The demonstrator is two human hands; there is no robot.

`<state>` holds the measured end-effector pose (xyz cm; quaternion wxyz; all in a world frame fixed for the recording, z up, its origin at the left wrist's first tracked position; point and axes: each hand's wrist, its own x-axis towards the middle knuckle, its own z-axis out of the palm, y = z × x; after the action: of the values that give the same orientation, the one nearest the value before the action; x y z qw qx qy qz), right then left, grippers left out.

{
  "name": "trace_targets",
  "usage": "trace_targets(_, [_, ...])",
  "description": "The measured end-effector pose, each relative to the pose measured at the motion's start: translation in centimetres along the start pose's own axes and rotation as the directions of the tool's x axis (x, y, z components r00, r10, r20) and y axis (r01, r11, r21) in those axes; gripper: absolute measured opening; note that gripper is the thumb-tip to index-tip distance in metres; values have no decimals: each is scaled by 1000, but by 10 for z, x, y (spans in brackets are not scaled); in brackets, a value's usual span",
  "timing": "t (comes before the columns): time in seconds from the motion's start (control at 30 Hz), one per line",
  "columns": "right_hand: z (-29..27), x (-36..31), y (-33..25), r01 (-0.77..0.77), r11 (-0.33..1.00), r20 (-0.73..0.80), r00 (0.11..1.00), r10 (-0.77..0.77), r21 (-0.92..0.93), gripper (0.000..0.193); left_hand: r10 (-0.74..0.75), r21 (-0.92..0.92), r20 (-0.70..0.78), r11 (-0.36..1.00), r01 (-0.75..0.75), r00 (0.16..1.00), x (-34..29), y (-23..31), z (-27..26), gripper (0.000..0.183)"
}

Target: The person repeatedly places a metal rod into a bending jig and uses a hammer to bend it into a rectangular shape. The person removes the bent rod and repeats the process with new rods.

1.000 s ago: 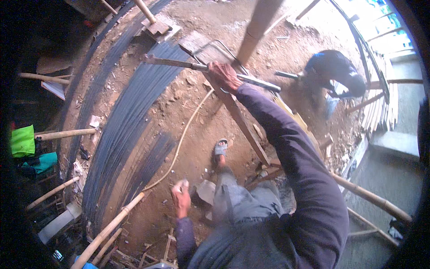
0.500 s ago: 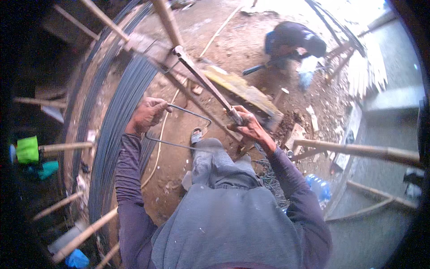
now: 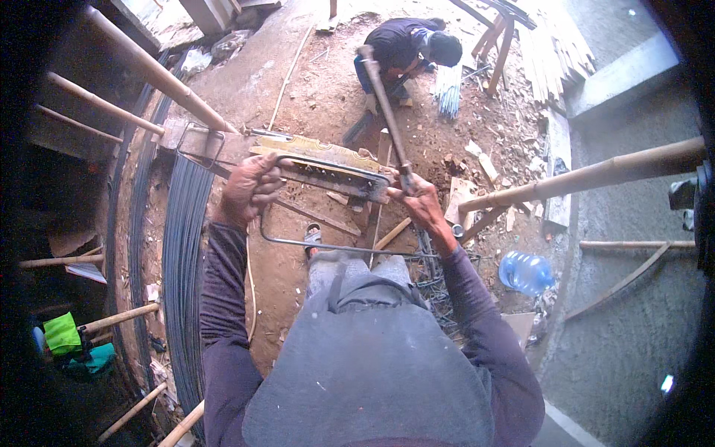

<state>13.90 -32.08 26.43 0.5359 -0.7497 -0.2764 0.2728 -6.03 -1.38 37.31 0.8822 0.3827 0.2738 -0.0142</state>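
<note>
My left hand [image 3: 249,188] is closed on a thin steel rod bent into a rectangular stirrup [image 3: 328,243], holding it by one corner. The stirrup's upper side runs across in front of a wooden bench board [image 3: 298,173], and its lower side passes over my lap toward my right forearm. In my right hand [image 3: 424,205] is the lower end of a long rusty rebar bending bar [image 3: 389,115], which points up and away. Close to my right fingers is the stirrup's upper right corner; whether they touch it I cannot tell.
Another bent stirrup [image 3: 212,145] rests at the bench's left end. Long steel rods [image 3: 182,253] lie bundled at left. Bamboo poles [image 3: 588,179] cross on both sides. A co-worker [image 3: 406,52] crouches ahead. At right are a blue plastic bottle [image 3: 526,273] and a grey concrete surface [image 3: 633,298].
The bending bar has swung away from the bench's left end and stands steeper. The stirrup has risen toward the bench with my left hand. My view has shifted, and the co-worker appears farther left.
</note>
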Motion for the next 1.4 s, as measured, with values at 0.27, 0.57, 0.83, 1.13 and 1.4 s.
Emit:
trace_targets(0.27, [-37,-36,-35,-9,986,-343,938,-51,-169,31,-74,-535,230,824,190,970,8,-27,81,34])
trace_targets(0.57, [-129,-56,-60,-24,967,-748,639,-180,-253,22,-159,-448,371,832,326,915,-6,-69,153,25])
trace_targets(0.83, [-147,-114,-89,-255,963,-585,796,156,-90,25,-158,-455,333,837,305,930,22,-144,190,14])
trace_targets(1.13, [-35,-118,-51,-255,924,-289,897,336,284,33,104,-255,29,963,-93,994,66,-175,204,12])
trace_targets(1.4, [-1,-89,-48,-324,913,-343,852,395,246,23,348,301,95,883,-360,933,105,-201,111,26])
